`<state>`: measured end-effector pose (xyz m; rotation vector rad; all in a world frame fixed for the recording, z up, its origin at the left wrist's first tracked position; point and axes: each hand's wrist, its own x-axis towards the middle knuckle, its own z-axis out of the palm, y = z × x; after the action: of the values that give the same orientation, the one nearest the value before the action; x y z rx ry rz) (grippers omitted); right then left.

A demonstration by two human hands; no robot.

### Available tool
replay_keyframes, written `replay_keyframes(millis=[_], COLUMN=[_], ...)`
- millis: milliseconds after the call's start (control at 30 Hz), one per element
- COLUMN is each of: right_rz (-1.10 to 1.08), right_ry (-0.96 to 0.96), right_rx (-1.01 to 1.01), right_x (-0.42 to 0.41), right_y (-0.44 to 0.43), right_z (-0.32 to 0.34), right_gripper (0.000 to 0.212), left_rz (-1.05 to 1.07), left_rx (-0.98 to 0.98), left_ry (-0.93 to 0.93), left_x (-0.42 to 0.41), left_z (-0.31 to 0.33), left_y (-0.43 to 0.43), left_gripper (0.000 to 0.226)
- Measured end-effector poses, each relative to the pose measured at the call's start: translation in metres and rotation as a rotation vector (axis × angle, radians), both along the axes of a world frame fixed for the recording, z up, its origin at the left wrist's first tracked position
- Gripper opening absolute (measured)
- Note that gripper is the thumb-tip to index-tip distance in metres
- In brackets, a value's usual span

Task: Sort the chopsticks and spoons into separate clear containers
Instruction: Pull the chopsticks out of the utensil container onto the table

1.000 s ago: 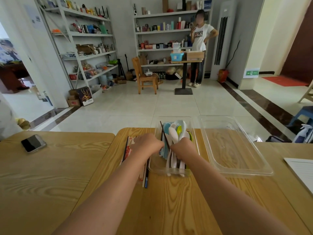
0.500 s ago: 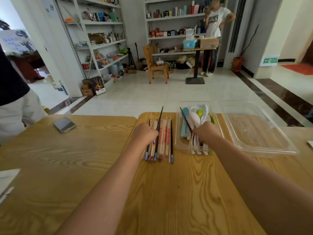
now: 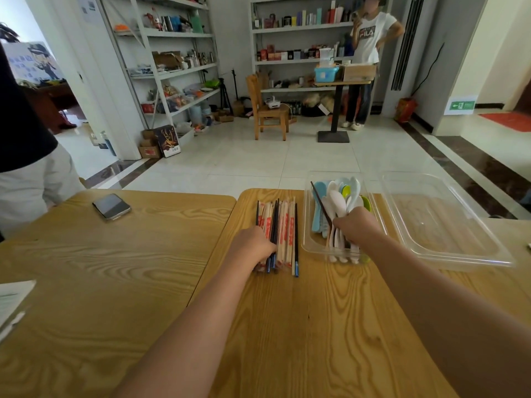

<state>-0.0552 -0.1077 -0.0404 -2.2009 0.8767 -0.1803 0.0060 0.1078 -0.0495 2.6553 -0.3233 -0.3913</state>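
Observation:
A bundle of chopsticks (image 3: 283, 225), pale wrapped ones and dark ones with blue tips, lies on the wooden table left of a small clear container (image 3: 307, 245). My left hand (image 3: 253, 244) curls over the near end of the bundle and grips the dark chopsticks. The small container holds several white, blue and green spoons (image 3: 339, 196). My right hand (image 3: 356, 228) is a fist inside it over the spoon handles, holding one dark chopstick (image 3: 319, 201) that slants up to the left. A larger clear container (image 3: 448, 254) to the right is empty.
A phone (image 3: 111, 206) lies on the adjoining table at the left, and paper (image 3: 11, 297) sits at the left edge. A person (image 3: 31, 168) stands close by the table's left side. Another person (image 3: 366, 53) stands far off by the shelves.
My left hand left the spoon container and moved left to the chopstick bundle; the dark chopstick it held raised now lies in the bundle. My right hand stays among the spoons.

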Motion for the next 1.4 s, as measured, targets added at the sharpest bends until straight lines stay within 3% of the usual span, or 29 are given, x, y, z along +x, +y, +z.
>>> replay_keyframes(millis=[233,433,600,900,1100,1400], right_rz=[-0.007,-0.013,-0.034,0.011,0.059,0.037], right_ry=[0.001,-0.012,-0.005,0.008,0.031,0.001], right_rx=[0.007,0.021,0.056,0.051,0.011,0.09], right_x=[-0.001,0.0,0.002,0.0,0.002,0.008], right_y=[0.001,-0.001,-0.003,-0.008,-0.005,-0.01], right_z=[0.002,0.0,-0.002,-0.002,-0.005,0.003], right_gripper=[0.025,0.025,0.026,0.015,0.017,0.024], left_rz=[-0.008,-0.095,-0.137,-0.074,-0.034,-0.024], left_rx=[0.015,-0.142,-0.066,0.149,0.128,-0.061], left_ry=[-0.149,-0.242,-0.289,-0.21,-0.018,-0.154], left_x=[0.0,-0.003,0.0,0.009,0.012,0.014], left_z=[0.007,0.033,0.037,0.026,0.039,0.039], left_y=[-0.01,-0.064,-0.115,-0.161,-0.167,-0.152], left_gripper=[0.015,0.022,0.01,0.022,0.022,0.017])
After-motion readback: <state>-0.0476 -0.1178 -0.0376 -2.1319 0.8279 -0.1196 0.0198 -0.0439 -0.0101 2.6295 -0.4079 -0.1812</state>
